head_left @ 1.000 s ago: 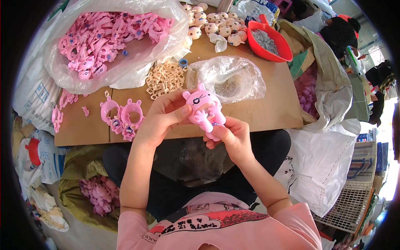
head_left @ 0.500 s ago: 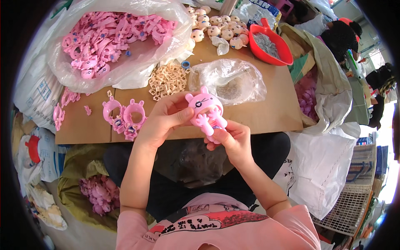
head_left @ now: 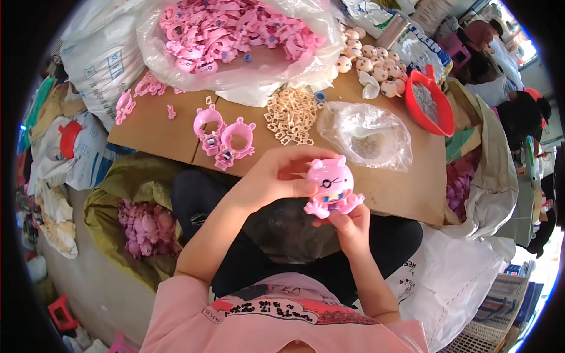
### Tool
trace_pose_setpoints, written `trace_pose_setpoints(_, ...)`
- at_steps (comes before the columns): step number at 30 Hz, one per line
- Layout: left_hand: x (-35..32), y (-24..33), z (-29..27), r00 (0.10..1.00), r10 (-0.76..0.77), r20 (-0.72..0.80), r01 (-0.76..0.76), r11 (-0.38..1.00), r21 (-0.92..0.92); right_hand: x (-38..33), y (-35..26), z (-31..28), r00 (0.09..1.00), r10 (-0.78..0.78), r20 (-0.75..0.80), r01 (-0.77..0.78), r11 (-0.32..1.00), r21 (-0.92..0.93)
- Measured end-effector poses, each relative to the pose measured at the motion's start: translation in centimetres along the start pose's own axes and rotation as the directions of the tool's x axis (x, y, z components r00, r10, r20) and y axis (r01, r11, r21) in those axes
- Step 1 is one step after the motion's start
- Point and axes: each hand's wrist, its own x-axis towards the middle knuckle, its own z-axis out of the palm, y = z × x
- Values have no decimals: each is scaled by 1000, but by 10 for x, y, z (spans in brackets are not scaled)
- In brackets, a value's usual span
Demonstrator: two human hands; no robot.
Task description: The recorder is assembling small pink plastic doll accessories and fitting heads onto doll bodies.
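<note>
1. The left hand [head_left: 281, 176], fingers curled, gripped the pink hooded figurine [head_left: 331, 175] by its head.
2. Below those fingers, the right hand [head_left: 354, 228] pinched its lower edge.
3. Even pressure, clear of its arms, likely suited best.

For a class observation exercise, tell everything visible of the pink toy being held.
The pink toy looks like glossy plastic. Its rounded hood has two small ears and dark markings; beneath its rim shows a face with blue eyes. Two pink arms with splayed ends spread sideways below. Roughly upright, it overlaps the table's near edge in this view. The left hand grips the hood's left side; the right hand holds the toy's lower end.
</note>
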Motion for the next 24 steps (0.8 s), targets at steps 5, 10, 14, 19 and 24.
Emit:
trace_pose_setpoints(5, -16, 7, 23, 991, 115, -74, -105, 985, 135, -3, 7, -9, 995, -31, 94, 29, 999, 19)
trace_pose_setpoints(10, -23, 4, 34, 976, 212, -41, -196, 951, 240, -6, 2, -12, 989, -66, 135, 69, 998, -14)
trace_pose_setpoints(14, -21, 3, 46, 941, 332, 62, -317, 804, 502, -7, 4, -19, 985, -102, 137, 120, 985, -125)
trace_pose_setpoints(19, -23, -3, 45, 939, 343, 28, -299, 775, 557, -8, -2, -16, 988, -133, 75, 132, 991, 21)
trace_pose_setpoints(24, -25, -4, 45, 937, 350, 3, -289, 768, 571, -9, -6, -26, 983, -153, 103, 153, 988, 13)
